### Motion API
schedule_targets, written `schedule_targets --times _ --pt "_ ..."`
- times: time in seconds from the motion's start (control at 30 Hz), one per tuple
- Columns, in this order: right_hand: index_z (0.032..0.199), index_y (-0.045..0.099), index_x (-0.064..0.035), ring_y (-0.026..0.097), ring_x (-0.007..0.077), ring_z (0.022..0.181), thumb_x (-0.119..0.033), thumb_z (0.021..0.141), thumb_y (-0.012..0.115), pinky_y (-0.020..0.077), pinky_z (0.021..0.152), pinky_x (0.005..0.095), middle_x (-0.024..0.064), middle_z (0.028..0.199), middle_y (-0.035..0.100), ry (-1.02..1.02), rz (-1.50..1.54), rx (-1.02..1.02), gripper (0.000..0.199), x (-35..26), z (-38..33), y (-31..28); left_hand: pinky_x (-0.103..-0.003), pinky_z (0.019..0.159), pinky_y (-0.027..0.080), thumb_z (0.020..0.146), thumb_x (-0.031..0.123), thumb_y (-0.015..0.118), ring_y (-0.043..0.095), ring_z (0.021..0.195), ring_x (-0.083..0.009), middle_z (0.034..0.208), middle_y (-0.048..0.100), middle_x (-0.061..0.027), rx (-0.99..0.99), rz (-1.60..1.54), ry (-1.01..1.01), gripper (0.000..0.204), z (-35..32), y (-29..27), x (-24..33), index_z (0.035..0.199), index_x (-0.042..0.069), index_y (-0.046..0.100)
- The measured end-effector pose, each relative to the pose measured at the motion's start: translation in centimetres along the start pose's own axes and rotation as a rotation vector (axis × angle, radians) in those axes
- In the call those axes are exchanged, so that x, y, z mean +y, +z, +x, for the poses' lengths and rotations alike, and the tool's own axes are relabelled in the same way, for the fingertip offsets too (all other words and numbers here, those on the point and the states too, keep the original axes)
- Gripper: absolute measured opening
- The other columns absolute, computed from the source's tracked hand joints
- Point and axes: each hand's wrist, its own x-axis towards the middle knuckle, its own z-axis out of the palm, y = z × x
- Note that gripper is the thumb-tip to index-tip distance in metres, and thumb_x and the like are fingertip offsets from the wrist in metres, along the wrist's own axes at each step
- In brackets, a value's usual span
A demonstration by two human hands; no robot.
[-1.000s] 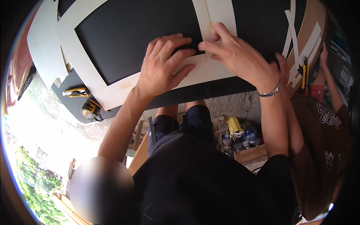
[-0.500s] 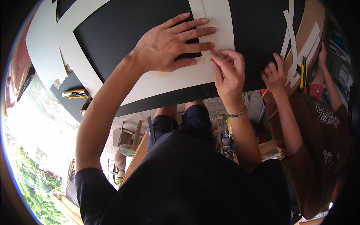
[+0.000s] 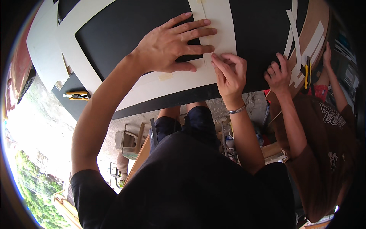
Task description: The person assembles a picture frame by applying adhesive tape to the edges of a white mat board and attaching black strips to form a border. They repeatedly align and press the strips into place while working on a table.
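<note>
My left hand (image 3: 167, 45) lies with its fingers spread across a black sheet (image 3: 114, 36) and the pale card strips on it. Its fingertips press on an upright white strip (image 3: 219, 23), near the seam where it meets a lower strip (image 3: 187, 81). Close to the left fingertips, my right hand (image 3: 231, 78) has thumb and index finger pinched together over the same joint. Whatever may be between them is too small to make out. A short yellowish piece of tape (image 3: 166, 77) is stuck on the lower strip, below the left thumb.
A co-worker's hand (image 3: 278, 74) rests on the sheet's right side. Loose white strips (image 3: 292, 38) and a yellow cutter knife (image 3: 307, 72) lie beyond it. Another yellow cutter (image 3: 76, 95) is at the left corner. Below the table edge stands a stool (image 3: 133, 141).
Both hands have shifted slightly left together with the card strips. More of the tape below the left thumb shows now. The right hand keeps its pinch.
</note>
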Motion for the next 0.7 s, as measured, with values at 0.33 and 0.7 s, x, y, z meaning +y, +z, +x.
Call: schedule_targets --times 0.33,0.7 --pt "0.114 0.076 -0.0154 0.055 0.0226 0.088 -0.005 0.083 0.078 0.0485 0.077 0.0347 0.0039 0.106 0.06 -0.061 -0.051 -0.035 0.033 0.0 0.2 0.0 -0.051 0.127 0.022 0.084 0.055 0.07 0.029 0.152 -0.0197 0.159 0.039 0.005 0.028 -0.02 -0.011 0.051 -0.1 0.2 0.2 0.132 0.041 0.062" --pt "0.121 0.074 -0.0227 0.054 0.0243 0.103 -0.008 0.082 0.075 0.0443 0.091 0.0383 0.0028 0.118 0.055 -0.131 -0.329 -0.138 0.042 -1.5 -0.6 -0.3 -0.051 0.125 0.026 0.083 0.053 0.071 0.035 0.149 -0.0187 0.154 0.049 0.0066 0.064 -0.079 0.064 0.042 -0.2 0.2 -0.4 0.12 0.034 0.073"
